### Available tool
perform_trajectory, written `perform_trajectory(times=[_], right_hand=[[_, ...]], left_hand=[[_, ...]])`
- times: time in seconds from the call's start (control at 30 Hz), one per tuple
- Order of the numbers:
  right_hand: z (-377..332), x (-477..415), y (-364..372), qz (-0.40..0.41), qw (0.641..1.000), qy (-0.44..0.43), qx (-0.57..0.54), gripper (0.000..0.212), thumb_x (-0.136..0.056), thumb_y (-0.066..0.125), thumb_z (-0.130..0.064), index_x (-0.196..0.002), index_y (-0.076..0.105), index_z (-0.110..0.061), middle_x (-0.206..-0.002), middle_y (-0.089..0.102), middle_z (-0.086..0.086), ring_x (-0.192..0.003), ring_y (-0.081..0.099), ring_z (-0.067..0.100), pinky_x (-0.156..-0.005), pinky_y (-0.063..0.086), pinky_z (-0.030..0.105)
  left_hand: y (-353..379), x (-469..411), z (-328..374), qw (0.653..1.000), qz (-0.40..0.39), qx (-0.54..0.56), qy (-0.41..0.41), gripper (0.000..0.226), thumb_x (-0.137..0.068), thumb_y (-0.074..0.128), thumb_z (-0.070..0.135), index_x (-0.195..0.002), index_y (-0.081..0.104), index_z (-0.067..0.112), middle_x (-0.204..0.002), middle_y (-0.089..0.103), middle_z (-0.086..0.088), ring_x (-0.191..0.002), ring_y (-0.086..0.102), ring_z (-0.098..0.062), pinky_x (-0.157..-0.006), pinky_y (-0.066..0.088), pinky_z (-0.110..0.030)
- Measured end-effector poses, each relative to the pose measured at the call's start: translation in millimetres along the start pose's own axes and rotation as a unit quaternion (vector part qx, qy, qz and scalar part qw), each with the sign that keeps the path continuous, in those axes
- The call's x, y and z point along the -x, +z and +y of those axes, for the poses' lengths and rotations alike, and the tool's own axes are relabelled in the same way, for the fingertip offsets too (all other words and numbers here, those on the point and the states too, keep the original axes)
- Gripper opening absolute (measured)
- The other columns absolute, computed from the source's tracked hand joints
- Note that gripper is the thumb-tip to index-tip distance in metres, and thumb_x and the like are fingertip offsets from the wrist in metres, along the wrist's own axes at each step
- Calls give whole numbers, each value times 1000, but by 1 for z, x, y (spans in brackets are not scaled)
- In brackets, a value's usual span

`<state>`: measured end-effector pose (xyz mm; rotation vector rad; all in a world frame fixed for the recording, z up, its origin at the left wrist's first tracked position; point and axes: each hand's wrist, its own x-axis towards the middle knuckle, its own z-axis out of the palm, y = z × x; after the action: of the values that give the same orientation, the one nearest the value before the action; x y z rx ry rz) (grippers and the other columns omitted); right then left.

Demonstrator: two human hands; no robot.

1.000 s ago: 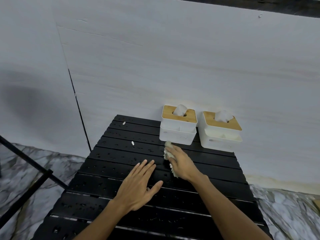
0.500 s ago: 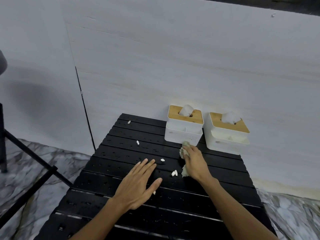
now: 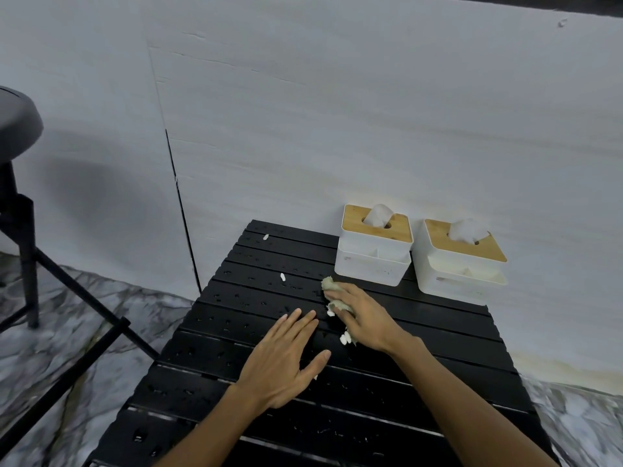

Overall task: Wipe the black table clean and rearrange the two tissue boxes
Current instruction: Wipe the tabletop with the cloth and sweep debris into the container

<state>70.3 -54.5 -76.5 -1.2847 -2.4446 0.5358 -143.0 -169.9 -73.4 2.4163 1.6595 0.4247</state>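
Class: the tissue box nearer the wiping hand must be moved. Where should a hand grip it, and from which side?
Grip the left tissue box by its two white side walls, coming from above and in front. The wall blocks its back, and the wooden lid with its tissue looks liftable, so avoid it.

I see two bare forearms, no sleeves up to the frame edge. Left hand [image 3: 281, 362] and right hand [image 3: 365, 320]: no rings, watch or gloves.
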Motion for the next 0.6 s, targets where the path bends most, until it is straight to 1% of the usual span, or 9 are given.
perform_trajectory(times=[0.1, 0.17, 0.2, 0.27, 0.3, 0.37, 0.43, 0.5, 0.6], right_hand=[[-1, 19, -6, -17, 999, -37, -37, 37, -103, 50, -20, -137, 57, -35, -149, 45, -17, -137, 42, -1, -113, 39, 28], [-1, 34, -11, -1, 996, -32, -88, 32, -103, 54, -18, -130, 64, -32, -143, 53, -15, -132, 47, -2, -110, 41, 23], [0, 40, -14, 19, 993, -22, -114, 30, -103, 56, -20, -128, 66, -31, -139, 55, -15, -128, 50, -2, -108, 43, 24], [5, 47, -21, 71, 989, 15, -131, 30, -102, 57, -25, -130, 64, -32, -138, 55, -16, -124, 51, -6, -107, 46, 31], [8, 49, -23, 81, 988, 37, -126, 34, -101, 59, -29, -135, 61, -32, -141, 51, -16, -125, 48, -8, -110, 44, 34], [10, 49, -24, 62, 990, 78, -104, 53, -96, 58, -51, -146, 49, -34, -155, 38, -17, -138, 37, -5, -119, 33, 34], [6, 47, -18, 34, 992, 94, -71, 65, -94, 43, -71, -150, 43, -39, -163, 21, -23, -146, 24, -2, -120, 26, 34], [1, 47, -11, 35, 994, 99, -44, 64, -97, 29, -73, -148, 46, -38, -164, 14, -27, -148, 19, -6, -118, 29, 35], [-4, 53, -8, 48, 996, 78, -15, 57, -102, 29, -63, -145, 52, -34, -164, 15, -26, -146, 26, -5, -114, 39, 34]], left_hand=[[0, 1, -1, 1000, 5, -2, 0, 74, -97, 13, 69, -156, 13, 23, -163, 2, 14, -145, -16, 3, -119, -8, -25], [0, 1, -1, 1000, 5, 0, -1, 74, -98, 14, 69, -156, 13, 23, -163, 2, 14, -145, -15, 3, -119, -8, -25], [0, 1, -1, 1000, 7, 0, -1, 74, -98, 14, 68, -156, 13, 23, -163, 2, 14, -145, -15, 2, -119, -9, -24], [0, 1, -1, 1000, 10, -2, 0, 74, -98, 14, 68, -156, 14, 23, -163, 3, 14, -145, -14, 2, -119, -8, -25], [0, 1, -2, 1000, 10, -5, 0, 73, -98, 14, 68, -156, 14, 23, -163, 3, 14, -146, -14, 2, -119, -8, -25], [1, 1, -2, 1000, 8, -11, 0, 74, -98, 14, 68, -156, 14, 23, -163, 3, 14, -146, -14, 2, -119, -7, -25], [1, 2, -1, 1000, 10, -9, -1, 73, -98, 15, 68, -156, 15, 23, -163, 3, 14, -146, -13, 2, -119, -7, -25], [1, 1, -1, 1000, 10, -8, -1, 73, -98, 15, 68, -156, 15, 23, -163, 3, 14, -146, -13, 2, -119, -8, -24], [2, 1, -1, 1000, 14, -3, -3, 72, -98, 15, 67, -156, 17, 23, -162, 5, 14, -146, -12, 2, -119, -8, -24]])
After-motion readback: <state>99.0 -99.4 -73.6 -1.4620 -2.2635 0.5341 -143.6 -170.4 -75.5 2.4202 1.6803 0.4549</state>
